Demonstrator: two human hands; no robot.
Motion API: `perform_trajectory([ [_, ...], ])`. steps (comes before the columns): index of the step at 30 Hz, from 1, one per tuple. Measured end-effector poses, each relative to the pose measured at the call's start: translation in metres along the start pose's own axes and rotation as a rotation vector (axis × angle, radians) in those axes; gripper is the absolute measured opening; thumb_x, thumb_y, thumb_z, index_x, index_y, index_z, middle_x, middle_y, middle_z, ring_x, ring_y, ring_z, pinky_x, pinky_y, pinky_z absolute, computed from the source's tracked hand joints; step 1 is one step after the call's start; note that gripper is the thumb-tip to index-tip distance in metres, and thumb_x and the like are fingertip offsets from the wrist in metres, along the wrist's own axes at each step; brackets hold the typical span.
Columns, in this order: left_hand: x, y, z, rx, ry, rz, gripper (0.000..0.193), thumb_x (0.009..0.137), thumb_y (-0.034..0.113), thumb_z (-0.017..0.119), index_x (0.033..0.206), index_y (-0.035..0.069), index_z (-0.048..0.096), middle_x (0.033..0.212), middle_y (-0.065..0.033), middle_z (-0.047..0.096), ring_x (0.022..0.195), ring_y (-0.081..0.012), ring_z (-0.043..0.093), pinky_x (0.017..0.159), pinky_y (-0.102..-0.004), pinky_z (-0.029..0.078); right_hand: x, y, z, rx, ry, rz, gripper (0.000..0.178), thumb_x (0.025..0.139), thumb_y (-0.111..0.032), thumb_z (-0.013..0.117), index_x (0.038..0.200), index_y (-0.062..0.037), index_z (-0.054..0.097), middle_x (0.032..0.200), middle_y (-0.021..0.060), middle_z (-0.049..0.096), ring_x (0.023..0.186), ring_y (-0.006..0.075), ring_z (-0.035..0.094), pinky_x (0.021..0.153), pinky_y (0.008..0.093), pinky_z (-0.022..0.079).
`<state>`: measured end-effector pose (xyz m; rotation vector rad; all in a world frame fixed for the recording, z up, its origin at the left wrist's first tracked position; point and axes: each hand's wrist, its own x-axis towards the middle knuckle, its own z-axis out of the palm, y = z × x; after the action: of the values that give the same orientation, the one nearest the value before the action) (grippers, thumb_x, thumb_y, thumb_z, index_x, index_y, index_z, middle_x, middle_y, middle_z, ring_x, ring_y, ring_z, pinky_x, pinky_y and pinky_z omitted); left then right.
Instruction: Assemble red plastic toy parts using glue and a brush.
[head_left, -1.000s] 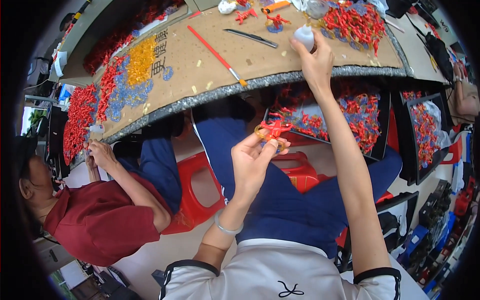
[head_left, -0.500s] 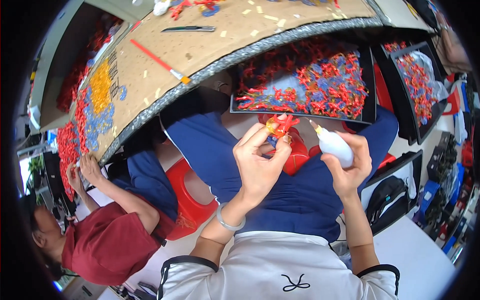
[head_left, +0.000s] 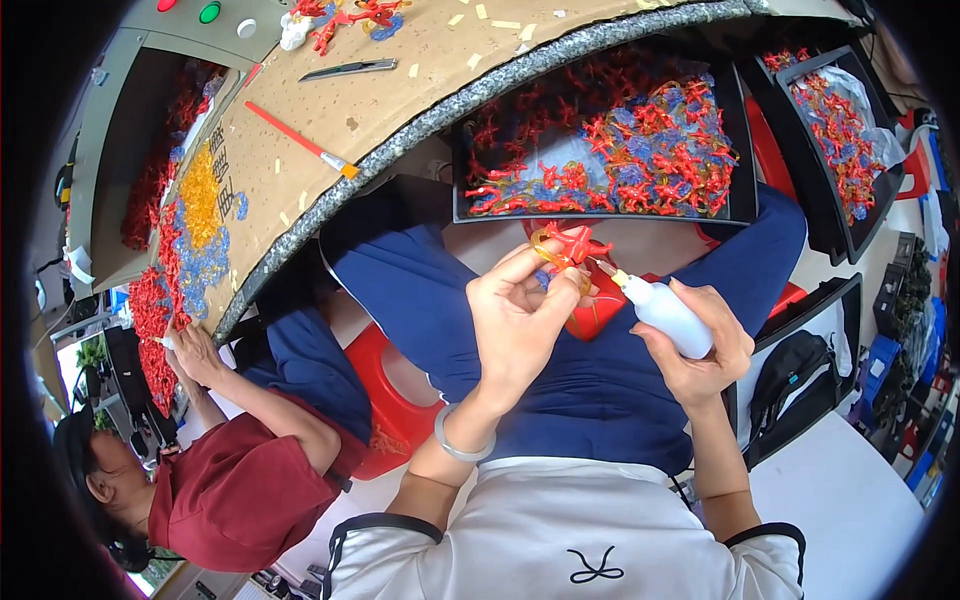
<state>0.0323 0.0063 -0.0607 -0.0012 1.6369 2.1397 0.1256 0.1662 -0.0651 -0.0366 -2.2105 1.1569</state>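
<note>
Between the fingertips of my left hand (head_left: 522, 310) is a small red plastic figure (head_left: 575, 243) with translucent yellow and blue parts. My right hand (head_left: 706, 345) is wrapped round a white squeeze bottle (head_left: 672, 318) with a yellow collar and a thin nozzle. The bottle is tilted, and its tip points up and left at the lower right side of the figure. Whether the tip touches it I cannot tell. Just beyond my hands, a black tray (head_left: 600, 216) holds many similar red, blue and yellow pieces.
A brown-covered table (head_left: 390, 110) with a stone edge curves ahead. A red-handled brush (head_left: 300, 140) and a utility knife (head_left: 348, 69) lie on it. Piles of yellow pieces (head_left: 202, 200) are at left, beside a co-worker in a red shirt (head_left: 245, 490). Another filled tray (head_left: 835, 140) stands at right.
The squeeze bottle's nozzle has come left, closer to the red figure. The view has shifted slightly. The co-worker's hands have moved a little at the red pile.
</note>
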Motion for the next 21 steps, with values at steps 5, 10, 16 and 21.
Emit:
perform_trajectory([
  [5, -0.009, 0.020, -0.010, 0.054, 0.048, 0.034, 0.023, 0.086, -0.006, 0.058, 0.108, -0.007, 0.063, 0.097, -0.0075, 0.063, 0.080, -0.0137, 0.066, 0.069, -0.0252, 0.056, 0.006, -0.016, 0.012, 0.006, -0.023, 0.129, 0.047, 0.062, -0.006, 0.085, 0.103, 0.0045, 0.065, 0.089, 0.0196, 0.069, 0.073, 0.0263, 0.067, 0.065, 0.0325, 0.053],
  [10, -0.002, -0.005, -0.001, 0.001, -0.051, 0.037, 0.026, 0.086, -0.002, 0.059, 0.112, -0.006, 0.062, 0.094, -0.0051, 0.064, 0.079, -0.0099, 0.063, 0.068, -0.0236, 0.054, -0.019, -0.007, 0.000, 0.046, 0.151, 0.406, 0.043, 0.067, -0.005, 0.073, 0.108, 0.0051, 0.063, 0.101, 0.0147, 0.065, 0.089, 0.0220, 0.063, 0.082, 0.0330, 0.051],
  [16, -0.011, 0.017, -0.014, 0.047, 0.031, -0.011, 0.030, 0.087, -0.001, 0.059, 0.115, -0.010, 0.059, 0.086, -0.0064, 0.064, 0.077, -0.0097, 0.064, 0.071, -0.0228, 0.054, -0.015, -0.001, 0.013, 0.179, 0.056, 0.415, 0.036, 0.083, -0.013, 0.067, 0.114, 0.0050, 0.058, 0.107, 0.0105, 0.060, 0.094, 0.0179, 0.058, 0.084, 0.0293, 0.046],
  [21, -0.007, 0.015, -0.016, 0.022, 0.047, -0.001, 0.028, 0.087, -0.001, 0.059, 0.113, -0.011, 0.059, 0.083, -0.0058, 0.064, 0.076, -0.0101, 0.064, 0.071, -0.0227, 0.054, -0.008, -0.002, 0.017, 0.192, 0.042, 0.393, 0.037, 0.084, -0.014, 0.067, 0.114, 0.0051, 0.058, 0.105, 0.0098, 0.060, 0.091, 0.0166, 0.058, 0.080, 0.0269, 0.047],
])
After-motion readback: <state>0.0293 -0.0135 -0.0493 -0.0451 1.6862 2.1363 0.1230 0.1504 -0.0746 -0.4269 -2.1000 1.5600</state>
